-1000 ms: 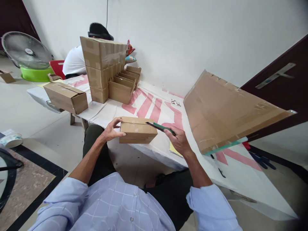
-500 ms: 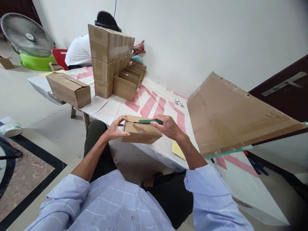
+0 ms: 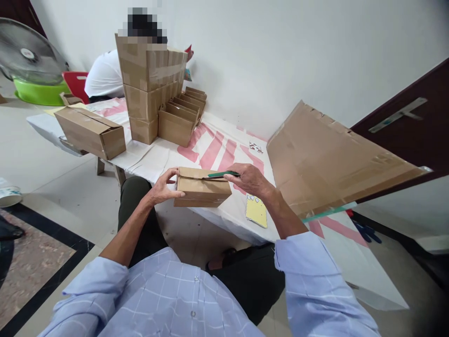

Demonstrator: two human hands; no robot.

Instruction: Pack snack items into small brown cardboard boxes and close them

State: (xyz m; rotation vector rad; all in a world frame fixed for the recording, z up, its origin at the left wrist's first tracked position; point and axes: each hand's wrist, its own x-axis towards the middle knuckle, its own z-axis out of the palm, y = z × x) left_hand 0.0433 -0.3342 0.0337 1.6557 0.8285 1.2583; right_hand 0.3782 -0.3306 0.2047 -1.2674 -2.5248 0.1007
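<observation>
A small brown cardboard box (image 3: pixel 203 188) lies near the front edge of the cloth-covered table (image 3: pixel 164 157). My left hand (image 3: pixel 162 188) grips its left end, thumb on the near side and fingers at the far top edge. In my right hand (image 3: pixel 249 179) is a slim green utility knife (image 3: pixel 220 174), held over the right part of the box's top. Its front end lies at the top seam, where a flap edge stands slightly raised. I cannot make out the blade clearly. A yellow card (image 3: pixel 257 213) rests on the cloth beside my right forearm.
Stacked boxes (image 3: pixel 137 100) stand at the back left, with several open boxes (image 3: pixel 177 122) beside them. A longer box (image 3: pixel 89 133) sits at the left edge. A big cardboard sheet (image 3: pixel 336 159) leans up on the right. Behind the stack sits a person (image 3: pixel 105 75).
The knife has moved right along the top seam with my right hand, and the flap edge there stands up more. My left hand keeps its hold. The view has shifted slightly.
</observation>
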